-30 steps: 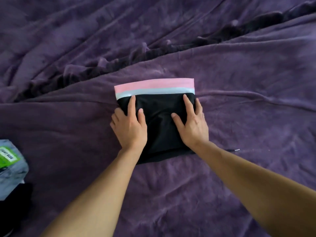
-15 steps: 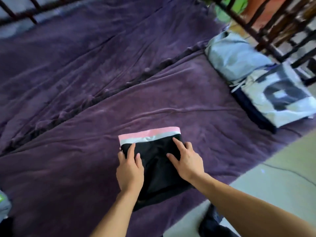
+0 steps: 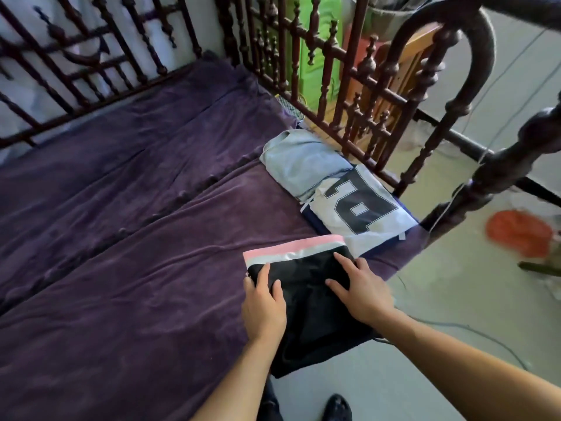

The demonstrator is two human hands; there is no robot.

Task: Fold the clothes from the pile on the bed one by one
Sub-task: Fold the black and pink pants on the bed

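Note:
A folded black garment [image 3: 306,287] with a pink and white waistband hangs at the right edge of the bed, its lower part out over the floor. My left hand [image 3: 264,305] holds its left side, thumb and forefinger on top and the outer fingers at the edge. My right hand [image 3: 361,293] holds its right side, thumb and fingers spread on the cloth. Just beyond the waistband lies a folded white jersey [image 3: 358,208] with a dark number. A folded pale grey garment [image 3: 300,162] lies behind the jersey. The pile is out of view.
A purple blanket [image 3: 136,238] covers the bed. A dark carved wooden railing [image 3: 334,86] runs along the far and right sides, close behind the folded clothes. On the pale floor [image 3: 440,299] lie an orange object [image 3: 516,229] and cables; a dark shoe [image 3: 337,405] is below.
Both hands have carried the black garment to the right, from the middle of the bed to its edge beside the folded jersey. My view has swung right and up.

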